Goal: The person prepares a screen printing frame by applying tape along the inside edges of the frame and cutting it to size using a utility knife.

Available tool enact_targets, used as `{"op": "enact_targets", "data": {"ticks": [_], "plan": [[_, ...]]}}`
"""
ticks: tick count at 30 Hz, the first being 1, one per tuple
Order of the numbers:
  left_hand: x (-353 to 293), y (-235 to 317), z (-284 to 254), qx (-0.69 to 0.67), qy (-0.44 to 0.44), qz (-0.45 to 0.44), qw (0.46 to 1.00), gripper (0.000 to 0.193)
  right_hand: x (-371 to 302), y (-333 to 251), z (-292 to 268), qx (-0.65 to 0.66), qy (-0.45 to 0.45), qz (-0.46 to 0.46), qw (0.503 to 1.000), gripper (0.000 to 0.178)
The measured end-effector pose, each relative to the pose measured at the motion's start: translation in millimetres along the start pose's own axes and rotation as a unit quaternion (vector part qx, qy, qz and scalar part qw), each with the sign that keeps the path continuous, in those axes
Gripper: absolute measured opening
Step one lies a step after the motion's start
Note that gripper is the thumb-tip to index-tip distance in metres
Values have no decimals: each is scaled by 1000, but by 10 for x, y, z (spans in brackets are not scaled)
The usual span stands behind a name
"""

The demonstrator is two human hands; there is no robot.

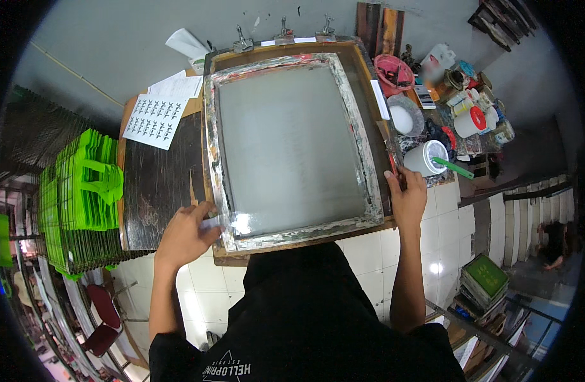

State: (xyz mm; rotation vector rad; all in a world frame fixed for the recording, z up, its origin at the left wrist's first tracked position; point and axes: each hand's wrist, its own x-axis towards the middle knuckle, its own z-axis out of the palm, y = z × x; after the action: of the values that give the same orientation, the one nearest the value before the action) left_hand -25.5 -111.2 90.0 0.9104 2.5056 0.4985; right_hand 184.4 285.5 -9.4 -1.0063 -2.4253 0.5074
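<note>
A screen-printing frame [295,237] with a grey mesh and paint-stained rails lies on a wooden board [228,260] in front of me. My left hand [188,233] is at its near left corner, fingers bent and thumb toward the rail, with a pale strip [211,223] between them. Past the board's right edge, my right hand [408,192] has its thumb and forefinger closed around a thin, red-marked piece [392,163], mostly hidden. Three metal clamps [284,32] stand along the far edge.
Printed sheets [153,121] lie left on a dark tabletop [157,191]. Beyond them, bright green bags [88,184] hang on a wire rack. At right stand a white tub [425,159] with a green spatula [453,168], a pink basin [394,71] and several paint containers [469,121].
</note>
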Motion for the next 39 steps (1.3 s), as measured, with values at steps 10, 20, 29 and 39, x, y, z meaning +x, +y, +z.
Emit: {"op": "enact_targets", "data": {"ticks": [10, 20, 29, 39], "plan": [[-118, -123, -87, 51, -10, 112, 992, 51, 410, 224, 181, -9, -55, 37, 998, 45], [-98, -360, -65, 56, -34, 167, 984, 57, -375, -389, -358, 454, -87, 192, 866, 20], [-71, -390, -28, 93, -7, 212, 973, 56, -1677, -2171, 56, 294, -325, 50, 898, 48], [-26, -424, 137, 125, 7, 227, 966, 42, -2045, -2594, 315, 91, -339, 5, 936, 43]]}}
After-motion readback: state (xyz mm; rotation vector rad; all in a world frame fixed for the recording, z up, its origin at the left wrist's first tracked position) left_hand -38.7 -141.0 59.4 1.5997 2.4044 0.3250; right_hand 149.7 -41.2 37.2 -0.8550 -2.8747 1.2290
